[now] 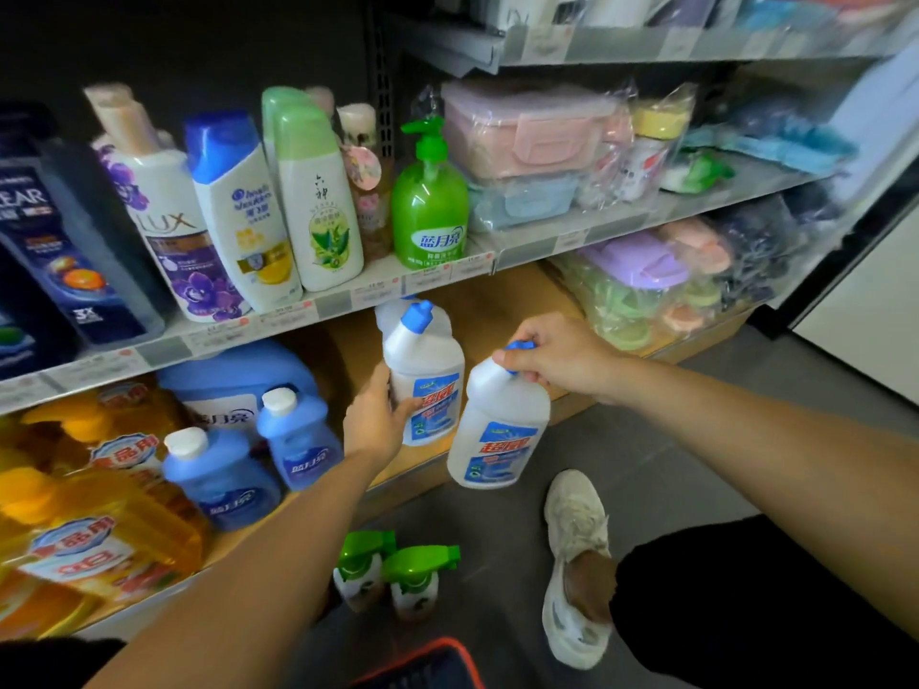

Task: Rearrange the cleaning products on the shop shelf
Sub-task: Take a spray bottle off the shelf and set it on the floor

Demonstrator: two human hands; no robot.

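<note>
My left hand (379,415) grips the side of a white cleaner bottle with a blue angled cap (427,370), which stands on the bottom wooden shelf (507,310). Another such bottle stands just behind it. My right hand (557,358) holds a second white cleaner bottle (497,430) by its blue-capped neck; the bottle hangs tilted in front of the shelf's edge, above the floor. To the left on the same shelf stand two small blue detergent bottles (298,440), a big blue jug (238,380) and orange dish-soap jugs (99,529).
Two green-trigger spray bottles (393,574) stand on the grey floor by my white shoe (577,564). The shelf above carries shampoo bottles (238,211) and a green pump soap bottle (430,211). To the right are wrapped lunch boxes (527,126) and slippers (641,271).
</note>
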